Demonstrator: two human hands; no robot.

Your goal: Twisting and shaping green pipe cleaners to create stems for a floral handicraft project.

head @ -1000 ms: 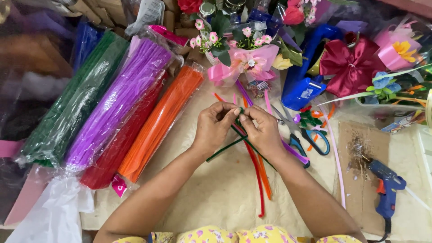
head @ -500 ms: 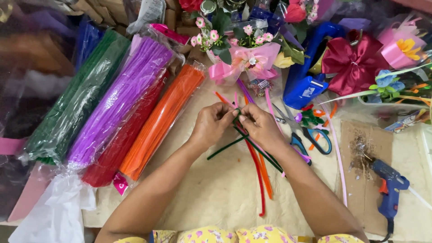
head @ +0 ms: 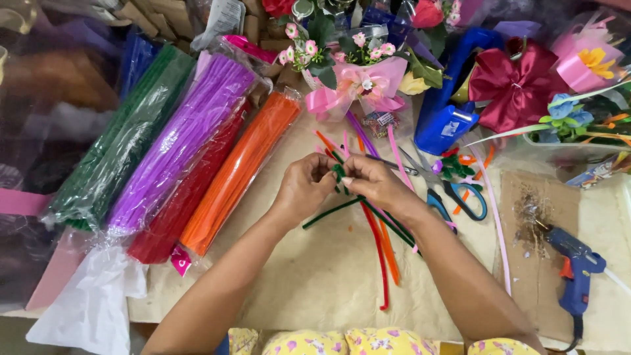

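My left hand and my right hand meet over the middle of the table, fingertips pinched together on a green pipe cleaner. Its loose end trails down to the left beneath my hands. A red pipe cleaner and an orange pipe cleaner lie on the cloth below my right wrist. Pink and purple pipe cleaners lie just beyond my fingers.
Bagged bundles of pipe cleaners lie at left: green, purple, red, orange. Blue-handled scissors lie right of my hands. A blue glue gun rests on cardboard. Flower bouquets and a dark red bow crowd the back.
My hands stay in the same spot, fingers working the green pipe cleaner; its loose end has shifted slightly. The view has drifted a little.
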